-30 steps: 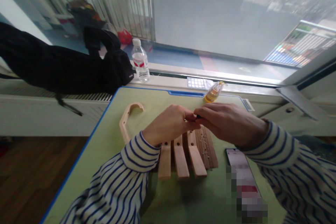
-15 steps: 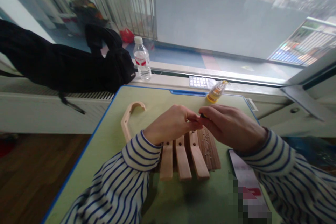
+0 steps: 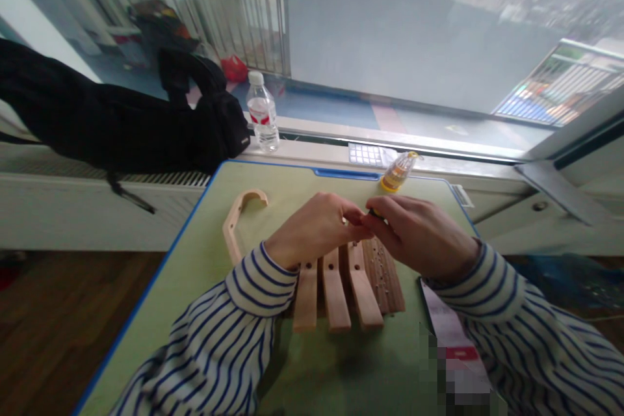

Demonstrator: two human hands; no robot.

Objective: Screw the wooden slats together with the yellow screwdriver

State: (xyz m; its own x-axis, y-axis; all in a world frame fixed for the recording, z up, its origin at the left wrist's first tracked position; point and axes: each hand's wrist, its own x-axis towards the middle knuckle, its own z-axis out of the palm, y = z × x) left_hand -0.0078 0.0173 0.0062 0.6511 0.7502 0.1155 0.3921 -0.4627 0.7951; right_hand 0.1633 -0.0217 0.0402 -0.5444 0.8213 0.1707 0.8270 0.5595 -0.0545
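My left hand (image 3: 319, 224) is closed in a pinch over the wooden pieces; what its fingertips hold is hidden. Right beside it, my right hand (image 3: 424, 231) is wrapped round a small black-and-yellow tool handle (image 3: 374, 212), most of it covered by the fingers. The fingertips of both hands meet. Below them, three pale wooden pieces (image 3: 337, 305) with dark screw holes lie side by side across a brown wooden board (image 3: 387, 279) dotted with small holes. A loose curved wooden hook (image 3: 234, 221) rests on the table left of my left hand.
The green table (image 3: 195, 299) has a blue rim. A yellow-capped clear bottle (image 3: 398, 172) stands near its far edge, and a phone-like flat object (image 3: 446, 322) lies under my right forearm. On the sill are a water bottle (image 3: 262, 114) and a black bag (image 3: 146, 123).
The whole view has shifted slightly. Both hands stay together over the wooden pieces with nearly the same grip, and the pieces keep their layout.
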